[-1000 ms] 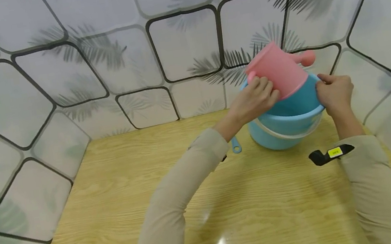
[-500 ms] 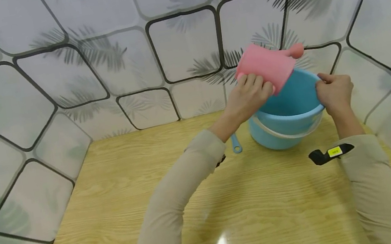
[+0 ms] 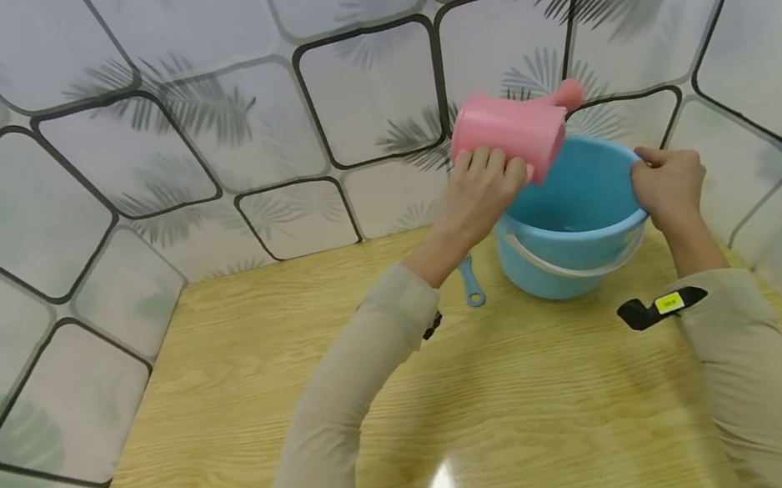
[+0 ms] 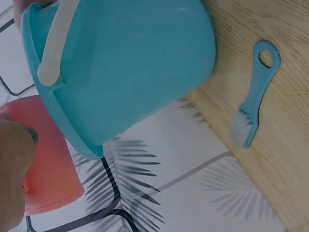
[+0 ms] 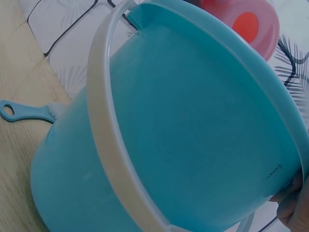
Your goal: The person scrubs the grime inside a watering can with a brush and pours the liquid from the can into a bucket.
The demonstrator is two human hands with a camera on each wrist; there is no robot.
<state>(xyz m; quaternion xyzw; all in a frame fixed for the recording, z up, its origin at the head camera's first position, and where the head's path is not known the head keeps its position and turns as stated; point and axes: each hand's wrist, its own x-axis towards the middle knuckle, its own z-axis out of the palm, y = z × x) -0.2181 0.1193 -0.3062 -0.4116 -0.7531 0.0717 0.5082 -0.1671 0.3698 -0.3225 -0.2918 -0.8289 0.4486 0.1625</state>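
A pink watering can (image 3: pixel 504 134) with a round-headed spout is tilted on its side above the left rim of a light blue bucket (image 3: pixel 553 263). My left hand (image 3: pixel 478 193) grips the can near its handle, fingers curled; the handle is mostly hidden by them. My right hand (image 3: pixel 671 189) pinches the bucket's right rim, thumb on top. In the right wrist view, the fingers (image 5: pixel 289 208) show at the rim's lower right. The bucket stands upright on the table, its white handle (image 3: pixel 570 272) hanging down in front.
A small blue brush (image 4: pixel 260 92) with white bristles lies on the wooden table (image 3: pixel 270 397), left of the bucket. Patterned walls (image 3: pixel 371 91) close in the table at the back and both sides. A black strap (image 3: pixel 662 308) sits at the right cuff.
My left hand has moved left with the watering can, which has turned closer to level. More of the bucket's inside shows. My right hand stays on the rim.
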